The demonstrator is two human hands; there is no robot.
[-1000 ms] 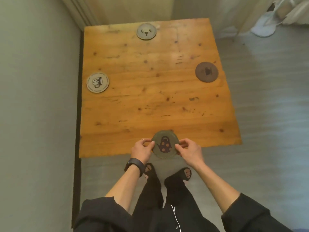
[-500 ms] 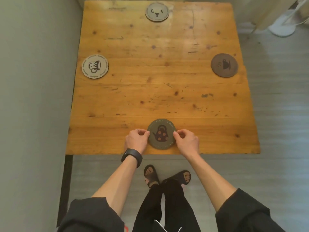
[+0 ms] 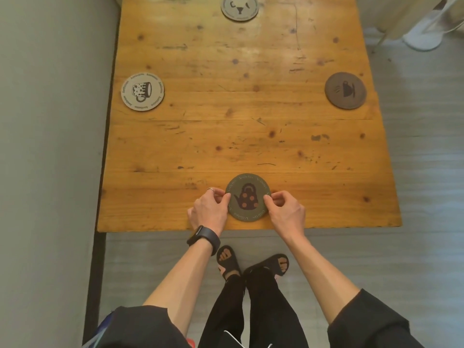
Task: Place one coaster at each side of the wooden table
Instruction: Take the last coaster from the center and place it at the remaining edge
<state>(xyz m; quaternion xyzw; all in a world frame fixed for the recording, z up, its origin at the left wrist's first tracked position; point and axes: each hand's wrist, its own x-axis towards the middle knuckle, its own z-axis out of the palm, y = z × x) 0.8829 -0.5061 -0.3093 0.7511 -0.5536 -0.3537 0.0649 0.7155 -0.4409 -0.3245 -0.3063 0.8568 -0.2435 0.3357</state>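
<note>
teapot coaster [image 3: 248, 197] lies flat on table [image 3: 251, 136], edges pinched by left hand [image 3: 209, 210] and right hand [image 3: 285, 212] grips.

I read this as a home: a knotty pine counter [image 3: 251, 109] against a plain wall [image 3: 50, 121], grey plank floor [image 3: 414, 247], curtain [image 3: 401, 11].

One camera only, up on my head, tipped steeply forward and down. I'm looking over the wooden table [image 3: 251, 121] from its near edge, so that edge runs across the middle and the far side gets cut off at the top. The wide lens bows the wall [image 3: 50, 121] at left. My left hand [image 3: 209, 210] and right hand [image 3: 285, 213] sit close, central; my own legs and sandals fill the bottom over the floor [image 3: 414, 247].
</note>
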